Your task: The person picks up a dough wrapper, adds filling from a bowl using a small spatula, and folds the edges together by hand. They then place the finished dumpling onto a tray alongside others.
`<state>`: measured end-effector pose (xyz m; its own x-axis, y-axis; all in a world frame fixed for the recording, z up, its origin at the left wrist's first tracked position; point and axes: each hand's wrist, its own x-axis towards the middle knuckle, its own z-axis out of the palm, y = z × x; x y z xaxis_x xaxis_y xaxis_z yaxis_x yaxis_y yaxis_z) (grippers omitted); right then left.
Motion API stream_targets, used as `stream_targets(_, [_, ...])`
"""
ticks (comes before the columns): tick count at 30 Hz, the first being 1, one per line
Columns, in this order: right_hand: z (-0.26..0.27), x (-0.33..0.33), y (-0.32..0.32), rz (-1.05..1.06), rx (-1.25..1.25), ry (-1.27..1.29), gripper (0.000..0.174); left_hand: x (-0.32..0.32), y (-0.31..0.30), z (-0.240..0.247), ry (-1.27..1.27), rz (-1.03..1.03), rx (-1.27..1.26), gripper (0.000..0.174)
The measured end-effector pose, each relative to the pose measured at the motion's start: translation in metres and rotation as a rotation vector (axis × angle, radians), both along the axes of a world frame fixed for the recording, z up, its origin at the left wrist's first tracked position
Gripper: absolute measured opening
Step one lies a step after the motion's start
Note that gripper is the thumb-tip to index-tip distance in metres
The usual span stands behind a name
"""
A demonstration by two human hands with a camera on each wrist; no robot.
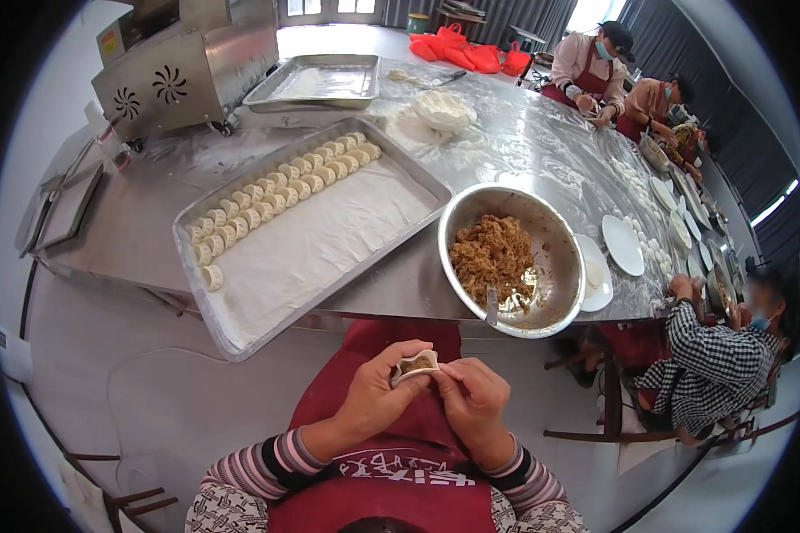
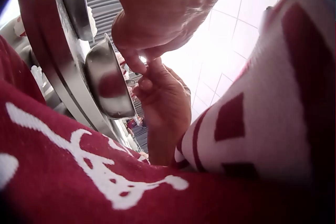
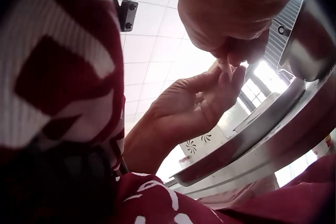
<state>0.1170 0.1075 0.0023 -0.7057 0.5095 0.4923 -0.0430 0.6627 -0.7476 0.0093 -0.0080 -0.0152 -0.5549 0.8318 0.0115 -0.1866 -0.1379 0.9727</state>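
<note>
Against my dark red apron (image 1: 329, 391), short of the desk (image 1: 524, 151), my left hand (image 1: 373, 395) cradles an open dough wrapper (image 1: 408, 377) with brown filling (image 1: 417, 364) inside, fingers curled round it. My right hand (image 1: 477, 398) pinches its edge between thumb and fingers. Pulling that edge too hard could tear the dough; squeezing could push filling onto the rim and spoil the seal. Beyond, on the desk, a tray (image 1: 329, 240) holds rows of pleated dumplings (image 1: 262, 209), beside a steel bowl (image 1: 556, 258) of filling. Farther off, people in masks work.
</note>
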Motion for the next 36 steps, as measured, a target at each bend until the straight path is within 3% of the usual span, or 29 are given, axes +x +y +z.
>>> stream_targets(8, [-0.003,-0.008,0.002,-0.048,0.054,0.048,0.014,-0.002,0.0,-0.008,0.131,0.033,0.048,0.034])
stream_targets(14, [-0.009,-0.008,0.006,0.052,0.129,0.1,0.022,-0.008,0.001,-0.001,0.24,0.034,0.078,0.029])
stream_targets(16, [-0.008,-0.007,0.0,0.013,-0.132,0.112,0.02,-0.012,-0.001,0.0,0.26,-0.021,0.09,0.026])
stream_targets(17, [-0.008,-0.008,0.001,0.014,-0.132,0.112,0.02,-0.013,-0.002,0.003,0.261,-0.02,0.09,0.026])
stream_targets(19, [-0.006,-0.006,0.003,0.044,-0.021,0.101,0.019,-0.014,-0.004,0.01,0.222,-0.119,-0.024,0.028])
stream_targets(23, [-0.009,-0.004,0.006,0.053,0.018,0.12,0.02,-0.007,0.001,0.007,0.133,-0.036,0.032,0.031])
stream_targets(25, [-0.006,-0.003,0.006,0.017,-0.012,0.103,0.019,-0.007,0.004,0.001,-0.033,0.009,0.102,0.034])
stream_targets(29, [-0.002,-0.008,0.002,-0.023,-0.244,0.107,0.016,-0.008,0.004,-0.004,-0.037,-0.001,0.109,0.033])
stream_targets(32, [-0.007,-0.006,0.007,0.014,-0.187,0.031,0.018,-0.007,0.004,-0.004,-0.055,0.02,0.112,0.03])
stream_targets(36, [-0.011,-0.006,0.009,0.032,-0.036,0.085,0.019,-0.011,0.001,0.0,0.14,-0.035,0.013,0.034])
